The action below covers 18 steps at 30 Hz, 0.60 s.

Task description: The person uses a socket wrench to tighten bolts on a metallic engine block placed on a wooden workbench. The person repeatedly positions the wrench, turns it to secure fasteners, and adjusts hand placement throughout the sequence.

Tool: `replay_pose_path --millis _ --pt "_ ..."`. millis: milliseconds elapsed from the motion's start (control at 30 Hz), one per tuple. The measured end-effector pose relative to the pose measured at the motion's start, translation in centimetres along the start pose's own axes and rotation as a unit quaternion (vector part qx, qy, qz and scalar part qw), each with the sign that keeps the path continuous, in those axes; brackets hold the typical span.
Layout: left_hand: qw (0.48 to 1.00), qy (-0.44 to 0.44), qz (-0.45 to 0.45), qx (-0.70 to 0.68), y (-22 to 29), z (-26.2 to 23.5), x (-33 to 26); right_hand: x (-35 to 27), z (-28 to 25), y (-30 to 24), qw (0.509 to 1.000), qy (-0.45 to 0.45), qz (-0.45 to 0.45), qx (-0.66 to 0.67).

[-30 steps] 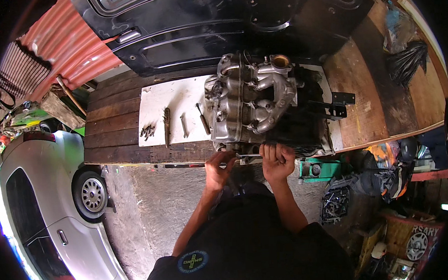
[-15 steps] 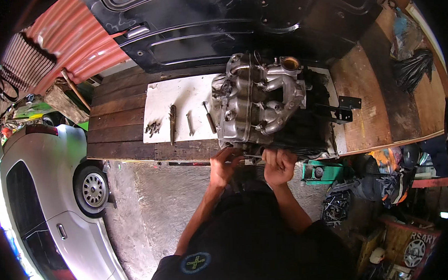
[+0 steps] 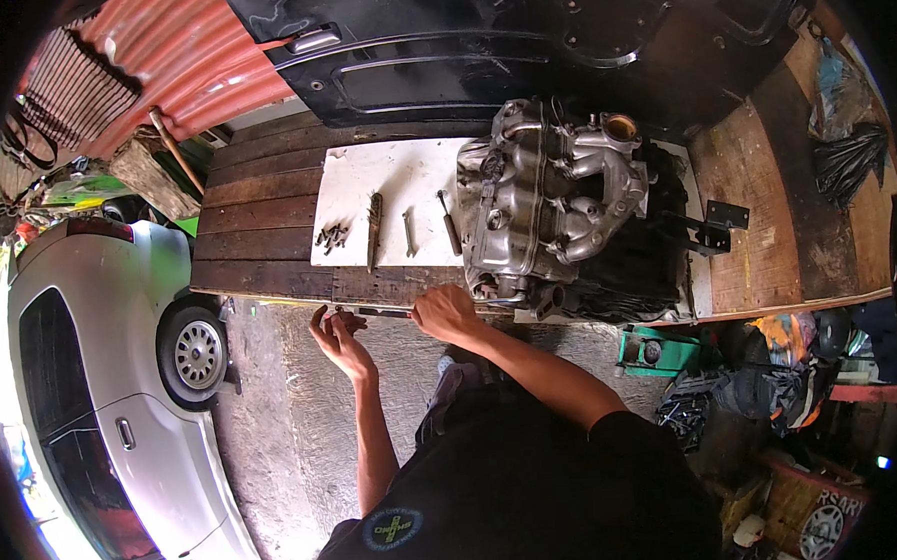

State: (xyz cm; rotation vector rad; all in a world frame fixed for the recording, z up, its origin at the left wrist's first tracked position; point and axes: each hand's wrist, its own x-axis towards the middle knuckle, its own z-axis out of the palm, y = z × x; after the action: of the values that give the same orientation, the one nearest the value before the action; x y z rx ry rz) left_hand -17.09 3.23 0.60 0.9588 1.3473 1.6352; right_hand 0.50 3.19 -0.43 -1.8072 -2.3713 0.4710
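On the bench stands a grey metal engine point(image 3: 525, 197) with a curved intake manifold on its right side. My left hand point(image 3: 343, 347) is off the bench's front edge, left of the engine, its fingers loosely bent and apart, with nothing plainly held. My right hand point(image 3: 448, 314) is closed at the bench edge, near the engine's lower left corner; what its fingers hold, if anything, is hidden. Beyond both hands a white board point(image 3: 389, 167) carries several dark bolts point(image 3: 335, 237), a long dark tool point(image 3: 374, 231), a wrench point(image 3: 409, 232) and a dark-handled tool point(image 3: 450, 223).
A black vehicle panel point(image 3: 440, 85) leans behind the wooden bench point(image 3: 255, 203). A black bracket point(image 3: 719, 228) lies right of the engine. Below the bench on the right sits a green jack point(image 3: 660, 351). A silver car point(image 3: 143, 393) stands at the left.
Both hands have left the engine's near edge and moved left; the left hand went farther and its fingers spread. The view has shifted, so the bench appears farther right.
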Motion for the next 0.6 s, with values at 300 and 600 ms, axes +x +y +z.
replay_pose_path --millis 300,600 --pt "0.990 -0.059 -0.105 -0.077 -1.7 3.4 -2.6 -3.1 -4.6 -3.5 0.970 0.115 -0.029 0.214" --pt "0.911 -0.401 -0.099 -0.006 0.7 6.4 -4.8 -9.9 -10.3 -1.3 0.787 0.317 -0.045 0.527"
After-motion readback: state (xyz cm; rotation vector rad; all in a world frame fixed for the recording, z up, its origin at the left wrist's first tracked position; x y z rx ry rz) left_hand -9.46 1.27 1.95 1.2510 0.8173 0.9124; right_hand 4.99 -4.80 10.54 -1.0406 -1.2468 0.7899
